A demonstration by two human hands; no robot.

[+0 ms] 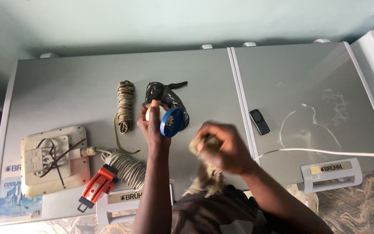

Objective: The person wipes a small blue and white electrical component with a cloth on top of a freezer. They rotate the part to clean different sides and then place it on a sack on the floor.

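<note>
My left hand (152, 123) is gripping a blue plug (172, 122) mid-lid of the freezer (83, 86); my right hand (221, 147) is clenching a rag (206, 177), wiping unfinished.

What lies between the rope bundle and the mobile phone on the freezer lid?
In the head view, between the rope bundle and the phone lie a black plastic bag and the left hand holding a blue-and-white fitting.

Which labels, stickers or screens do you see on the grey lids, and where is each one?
Gold label plate: on the right lid's white handle, narrow rectangle, dark print.
Second gold plate: on the left lid's handle, partly hidden by the left arm.
Blue sticker: left lid's near-left corner, blue with white print.
Mobile phone: right lid, black, small dark screen.
</note>
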